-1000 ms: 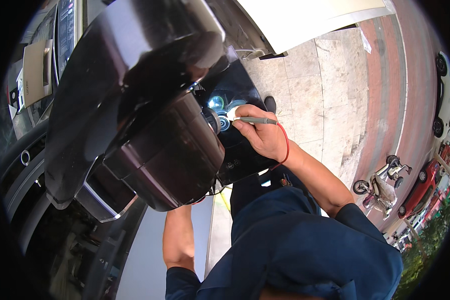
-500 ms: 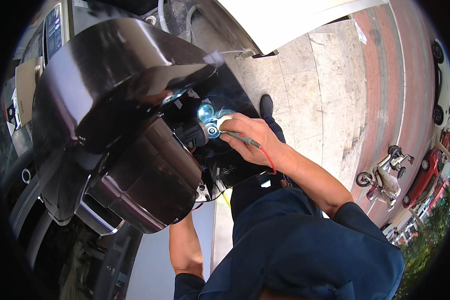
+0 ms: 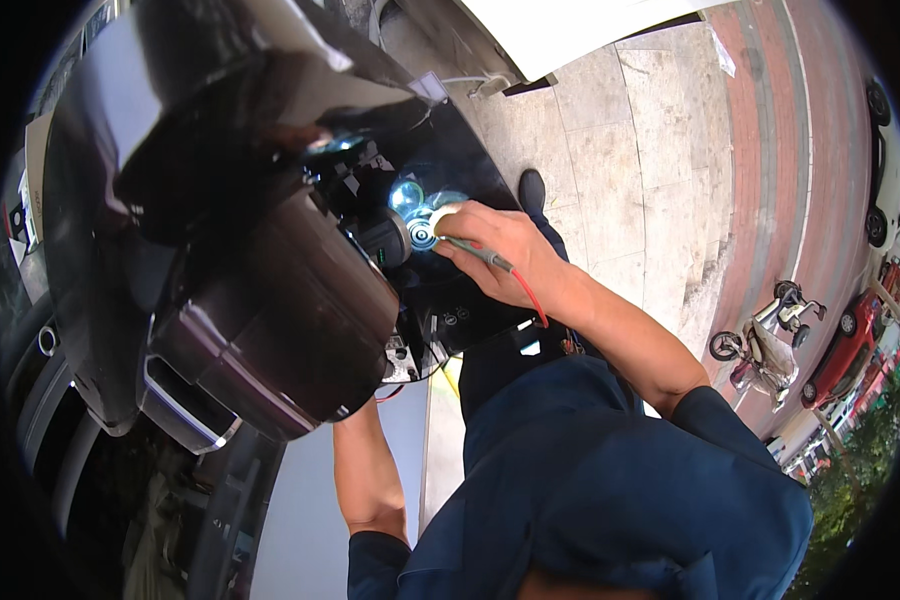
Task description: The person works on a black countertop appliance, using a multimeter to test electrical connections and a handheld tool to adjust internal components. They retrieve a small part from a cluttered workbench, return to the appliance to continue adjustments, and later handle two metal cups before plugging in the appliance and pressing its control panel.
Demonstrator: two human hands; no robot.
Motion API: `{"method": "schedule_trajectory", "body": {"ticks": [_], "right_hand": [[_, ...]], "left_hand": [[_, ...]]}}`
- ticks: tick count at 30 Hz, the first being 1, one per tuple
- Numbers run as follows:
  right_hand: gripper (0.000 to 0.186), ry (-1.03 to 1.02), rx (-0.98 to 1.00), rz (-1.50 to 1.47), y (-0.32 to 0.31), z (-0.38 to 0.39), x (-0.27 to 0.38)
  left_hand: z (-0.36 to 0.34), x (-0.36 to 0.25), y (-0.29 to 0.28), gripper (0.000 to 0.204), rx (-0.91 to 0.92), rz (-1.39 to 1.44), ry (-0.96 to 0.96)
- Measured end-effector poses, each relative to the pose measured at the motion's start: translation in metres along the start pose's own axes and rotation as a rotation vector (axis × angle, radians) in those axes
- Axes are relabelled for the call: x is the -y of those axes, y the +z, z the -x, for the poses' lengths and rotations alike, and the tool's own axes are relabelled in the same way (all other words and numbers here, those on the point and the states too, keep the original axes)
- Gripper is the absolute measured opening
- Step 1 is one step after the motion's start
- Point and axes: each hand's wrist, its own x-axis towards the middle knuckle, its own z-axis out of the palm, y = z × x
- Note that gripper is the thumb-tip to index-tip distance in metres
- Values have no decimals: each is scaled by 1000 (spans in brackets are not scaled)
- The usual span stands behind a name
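A large glossy black appliance [image 3: 270, 320] fills the centre-left, with a dark panel [image 3: 470, 160] behind its recess. My right hand [image 3: 485, 245] pinches a grey probe [image 3: 480, 250] with a red lead, plus a small pale piece [image 3: 446, 213], beside a glowing ringed disc [image 3: 421, 234]. A dark round-faced cylinder [image 3: 385, 238] sits just left of the disc. My left forearm [image 3: 365, 470] rises from below and disappears under the appliance; that hand is hidden.
A white panel [image 3: 580, 25] is at the top. Paving [image 3: 610, 130] borders a red-and-grey roadway [image 3: 760, 150] with a parked two-wheeler [image 3: 765, 345], a red car [image 3: 835, 360] and a white car [image 3: 890, 170]. More machines stand at the far left.
The black appliance has shifted leftward in the view. The probe in my right hand now angles down to the right, and my right hand has moved slightly left.
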Motion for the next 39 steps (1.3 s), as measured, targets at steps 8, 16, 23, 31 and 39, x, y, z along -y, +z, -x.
{"method": "schedule_trajectory", "body": {"ticks": [8,16,23,31,39], "right_hand": [[21,90,44,-5,3,0,11],[21,121,204,288,2,-16,32],[18,125,267,370,8,-28,41],[16,85,233,335,10,-38,53],[22,21,121,334,12,-41,55]], "left_hand": [[3,-19,0,19,36,763,-362],[-6,5,-3,20,97,-126,436],[2,-3,-18,32,65,-347,548],[1,-33,-19,61,33,-78,477],[-4,-28,-19,62,76,13,411]]}}
